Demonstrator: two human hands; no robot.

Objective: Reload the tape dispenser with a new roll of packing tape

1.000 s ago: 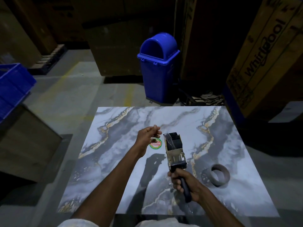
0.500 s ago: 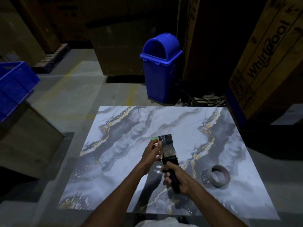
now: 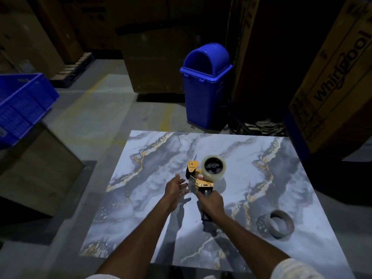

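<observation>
Table [image 3: 271, 178]: marble-patterned top, grey and white with gold veins.
Bin [image 3: 205, 87]: blue, domed lid, upright on the floor just beyond the table's far edge.
Crate [image 3: 22, 101]: blue, far left, resting on a brown box [image 3: 38, 170].
Carton [image 3: 338, 81]: tall, printed "Whirlpool", at right.
Floor [image 3: 96, 121]: grey concrete with faint yellow lines.
Pallet [image 3: 74, 66]: dim, back left.

Dim warehouse: stacked appliance cartons [image 3: 334, 81], blue crate [image 3: 22, 103], concrete floor [image 3: 96, 121].
</observation>
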